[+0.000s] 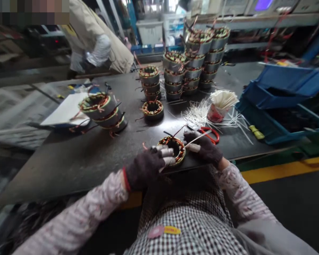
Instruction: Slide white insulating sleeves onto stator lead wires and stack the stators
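Note:
At the near edge of the bench lies a motor stator [181,153], a ring with copper windings and yellow-green insulation. My left hand [150,163], in a dark glove with pale fingertips, grips its left rim, fingers over the edge by the bore. On the other side my right hand [204,146], gloved alike, pinches a thin white strip [198,139] whose lower end meets the stator's right rim. Red-handled scissors [214,135] lie just beyond the right hand. A dark wire lead sticks up from the stator's far side.
More stators stand in stacks [174,76] at the back, with a single stator [152,110] before them and a leaning stack [103,109] at left. White strips fill a red cup [216,112] and lie scattered around it. Blue bins [279,132] stand right. Another person [101,46] is behind.

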The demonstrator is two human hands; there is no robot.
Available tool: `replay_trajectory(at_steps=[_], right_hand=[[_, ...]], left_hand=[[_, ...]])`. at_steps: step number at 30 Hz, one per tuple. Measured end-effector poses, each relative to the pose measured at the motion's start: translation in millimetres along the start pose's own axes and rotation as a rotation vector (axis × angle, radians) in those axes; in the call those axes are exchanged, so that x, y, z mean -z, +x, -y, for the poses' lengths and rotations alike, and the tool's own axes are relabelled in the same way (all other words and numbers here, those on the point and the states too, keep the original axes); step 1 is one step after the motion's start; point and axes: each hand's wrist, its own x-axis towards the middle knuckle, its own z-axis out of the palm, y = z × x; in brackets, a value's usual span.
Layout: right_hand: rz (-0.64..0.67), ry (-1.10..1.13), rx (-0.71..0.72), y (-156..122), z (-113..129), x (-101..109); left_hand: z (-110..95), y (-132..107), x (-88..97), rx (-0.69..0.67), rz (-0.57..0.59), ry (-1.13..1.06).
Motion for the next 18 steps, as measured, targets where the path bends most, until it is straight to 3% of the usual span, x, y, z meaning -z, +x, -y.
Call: replay_trajectory(at_steps=[4, 6, 9, 12, 15, 18], right_hand=[[-0.846, -0.027, -0.003, 3.3, -3.7, 62.5], [-1.092, -0.051, -0.031, 20.0, 1.1, 97.5], [-1.172, -0.080, -0.110, 53.4, 10.6, 129.7], [-1.195, -0.088, -0.155, 76.4, 19.0, 137.0], [-1.237, -0.074, -0.163, 72.8, 27.0, 136.1], [-1.241, -0.071, -0.068, 46.2, 28.6, 132.6]], left_hand=[[-12.4, -20.8, -27.3, 0.019, -0.208, 0.116], [-11.2, -18.9, -35.9, 0.035, -0.237, 0.081], [-2.6, -6.6, -46.9, 0.093, -0.228, 0.015], [4.6, 6.0, -57.4, 0.215, -0.248, 0.010], [1.1, 14.6, -63.9, 0.324, -0.255, -0.020], [-13.0, 22.0, -66.3, 0.377, -0.272, -0.058]])
